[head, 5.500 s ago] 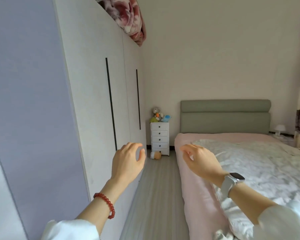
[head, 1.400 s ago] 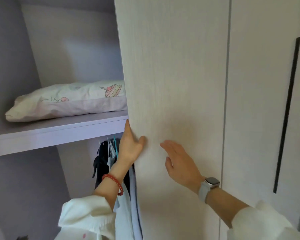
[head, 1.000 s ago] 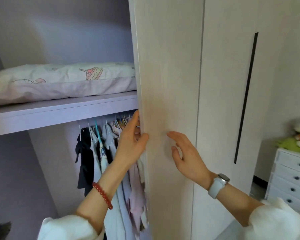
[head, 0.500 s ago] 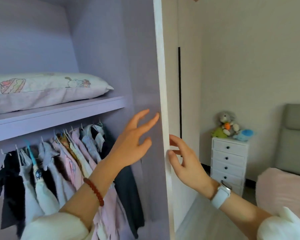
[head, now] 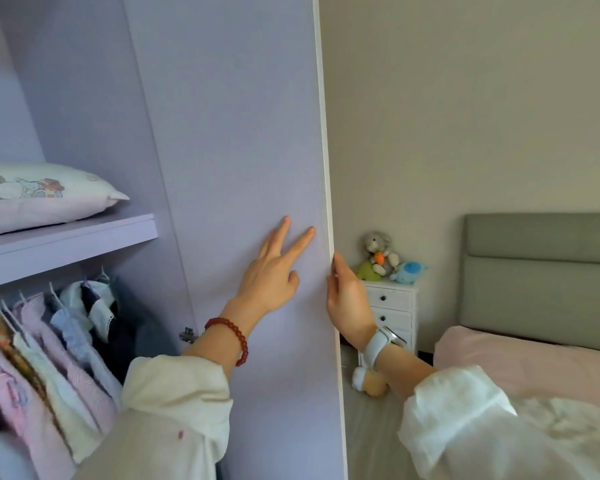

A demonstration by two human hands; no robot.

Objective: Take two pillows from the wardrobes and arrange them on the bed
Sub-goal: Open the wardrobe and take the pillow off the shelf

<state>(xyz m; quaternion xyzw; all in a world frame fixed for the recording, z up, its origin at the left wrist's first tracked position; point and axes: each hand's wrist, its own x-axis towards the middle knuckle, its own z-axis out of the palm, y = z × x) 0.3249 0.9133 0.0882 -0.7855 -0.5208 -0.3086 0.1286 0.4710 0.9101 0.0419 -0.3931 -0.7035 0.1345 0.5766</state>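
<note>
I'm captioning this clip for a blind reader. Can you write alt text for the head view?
A person's left hand presses flat on the inside of an open wardrobe door while the right hand grips its edge. A pillow lies on the shelf to the left, above hanging clothes; a bed stands to the right.

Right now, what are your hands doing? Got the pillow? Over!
Left hand flat on open wardrobe door. Right hand at its edge. Pillow untouched on shelf. Nothing blocking it.

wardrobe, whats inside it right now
A printed pillow lies on the shelf; clothes hang below. The pillow's left part runs out of view, and any second pillow isn't visible.
</note>
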